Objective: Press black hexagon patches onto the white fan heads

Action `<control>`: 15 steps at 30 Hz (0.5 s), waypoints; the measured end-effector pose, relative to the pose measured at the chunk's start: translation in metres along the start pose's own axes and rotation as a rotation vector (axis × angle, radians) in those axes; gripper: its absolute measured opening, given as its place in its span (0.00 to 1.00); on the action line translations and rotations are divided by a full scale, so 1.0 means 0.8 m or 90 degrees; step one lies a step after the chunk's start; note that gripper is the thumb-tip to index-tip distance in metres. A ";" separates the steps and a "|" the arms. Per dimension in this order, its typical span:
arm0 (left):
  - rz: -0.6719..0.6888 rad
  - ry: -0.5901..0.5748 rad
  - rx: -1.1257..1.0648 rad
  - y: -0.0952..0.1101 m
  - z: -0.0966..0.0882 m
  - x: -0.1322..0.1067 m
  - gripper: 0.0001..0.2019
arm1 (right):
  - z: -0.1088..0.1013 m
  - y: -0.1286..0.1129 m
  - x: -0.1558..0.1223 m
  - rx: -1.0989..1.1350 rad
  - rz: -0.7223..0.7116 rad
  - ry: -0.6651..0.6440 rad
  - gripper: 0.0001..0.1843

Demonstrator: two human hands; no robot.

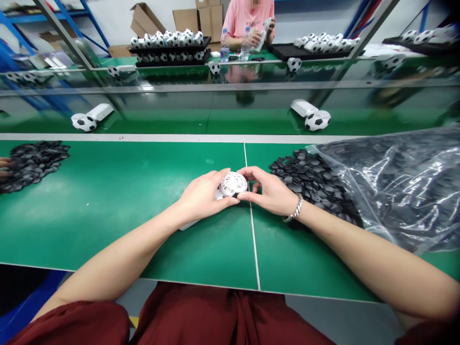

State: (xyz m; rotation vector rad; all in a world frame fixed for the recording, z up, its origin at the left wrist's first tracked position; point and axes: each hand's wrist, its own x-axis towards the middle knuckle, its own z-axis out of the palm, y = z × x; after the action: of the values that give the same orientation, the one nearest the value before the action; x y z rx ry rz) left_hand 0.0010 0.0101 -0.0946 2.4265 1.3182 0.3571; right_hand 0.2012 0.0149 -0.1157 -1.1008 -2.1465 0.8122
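Over the middle of the green table I hold a white soccer-ball-shaped shell (233, 184) with openings across its face. My left hand (206, 194) grips it from the left, fingers and thumb wrapped around it. A white handle (189, 224) shows partly beneath that hand. My right hand (269, 189) closes on the shell's right side, thumb at the lower edge and index finger at the top. Something dark shows at the shell's lower edge by the right thumb, too small to name. Behind the right hand lies a pile of small black plastic pieces (312, 179).
A clear plastic bag (406, 187) of black pieces lies at right. At far left, another person's fingers (5, 165) touch a black pile (39, 160). Finished-looking ball pieces (84, 122) (317, 120) lie on the lane ahead. Across it, a person in pink (247, 24) handles a white piece.
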 end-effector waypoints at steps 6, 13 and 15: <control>0.000 -0.008 0.009 -0.001 0.000 0.000 0.34 | 0.001 0.000 -0.001 -0.023 -0.019 0.010 0.23; 0.003 -0.022 0.018 0.000 0.000 -0.001 0.33 | 0.000 -0.001 -0.001 -0.034 -0.002 0.002 0.25; 0.005 -0.025 0.020 0.001 -0.001 0.000 0.33 | 0.000 -0.002 -0.001 -0.033 -0.002 0.000 0.24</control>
State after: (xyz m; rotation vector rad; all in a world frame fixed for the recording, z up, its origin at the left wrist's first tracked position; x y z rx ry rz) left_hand 0.0011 0.0095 -0.0934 2.4530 1.3069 0.2914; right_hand 0.2013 0.0133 -0.1146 -1.1228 -2.1805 0.7580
